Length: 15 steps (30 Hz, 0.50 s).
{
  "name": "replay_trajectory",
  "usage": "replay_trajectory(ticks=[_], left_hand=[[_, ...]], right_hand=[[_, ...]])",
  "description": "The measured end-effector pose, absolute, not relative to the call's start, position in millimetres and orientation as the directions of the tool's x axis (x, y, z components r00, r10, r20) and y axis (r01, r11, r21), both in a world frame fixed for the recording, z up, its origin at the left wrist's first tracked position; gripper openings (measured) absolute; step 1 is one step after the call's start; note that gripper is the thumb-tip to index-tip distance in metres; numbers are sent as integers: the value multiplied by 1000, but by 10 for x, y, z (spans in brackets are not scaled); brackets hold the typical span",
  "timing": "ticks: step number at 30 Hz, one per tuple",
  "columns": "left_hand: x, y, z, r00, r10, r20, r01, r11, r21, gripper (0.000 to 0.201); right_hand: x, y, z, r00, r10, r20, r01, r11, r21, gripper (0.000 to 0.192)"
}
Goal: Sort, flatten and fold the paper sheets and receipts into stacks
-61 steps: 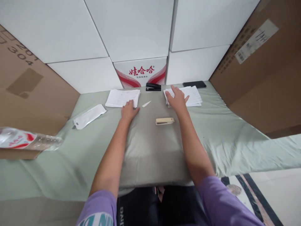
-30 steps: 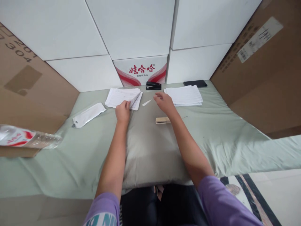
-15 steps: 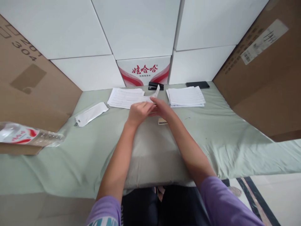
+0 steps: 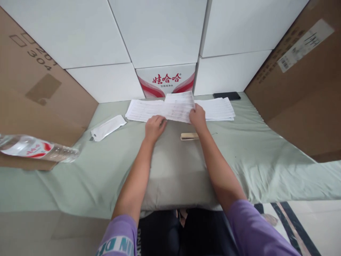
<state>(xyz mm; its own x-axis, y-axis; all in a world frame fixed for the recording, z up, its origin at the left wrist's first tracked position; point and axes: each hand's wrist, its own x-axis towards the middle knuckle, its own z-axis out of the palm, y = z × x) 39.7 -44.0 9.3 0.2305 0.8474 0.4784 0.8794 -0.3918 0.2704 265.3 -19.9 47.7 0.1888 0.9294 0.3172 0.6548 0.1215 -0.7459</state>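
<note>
Both of my hands hold one printed sheet of paper [image 4: 177,106] between two paper stacks. My left hand [image 4: 154,127] grips its near left edge and my right hand [image 4: 197,117] pinches its right edge. The sheet's far end curls up. The left paper stack [image 4: 140,109] lies partly under it. The right paper stack [image 4: 220,108] sits just beyond my right hand. A beige stapler [image 4: 189,136] lies on the grey pad [image 4: 173,170] near my right wrist.
A white packet [image 4: 108,127] lies at the left. A plastic water bottle [image 4: 34,149] lies on its side at the far left. A black phone [image 4: 226,95] rests at the back. White boxes and brown cartons wall in the green-covered surface [image 4: 266,156].
My left hand lifted a sheet off the left stack. My right hand came over from the right stack and took its other edge. The sheet now hides the black stapler and the paper scrap.
</note>
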Motion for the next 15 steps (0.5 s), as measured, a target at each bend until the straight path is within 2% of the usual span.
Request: replay_trajectory(ticks=[3,5,10,15], left_hand=[[244,-323,24,132,929,347,937,-231,261,62],[213,-278,4,80,962,261,953,-151,263,68],[263,-262,8,-32,967,254,968,-34,249,45],[228,-245,27,-120,954,273,973,57,226,36]], right_hand=[[2844,-231,569,314,893,324,636,56,-770,35],[2946,-245,616,321,890,325,623,59,-780,33],[3067,-157,556,348,884,312,547,79,-833,26],[3030,-47,428,340,922,186,290,86,-953,38]])
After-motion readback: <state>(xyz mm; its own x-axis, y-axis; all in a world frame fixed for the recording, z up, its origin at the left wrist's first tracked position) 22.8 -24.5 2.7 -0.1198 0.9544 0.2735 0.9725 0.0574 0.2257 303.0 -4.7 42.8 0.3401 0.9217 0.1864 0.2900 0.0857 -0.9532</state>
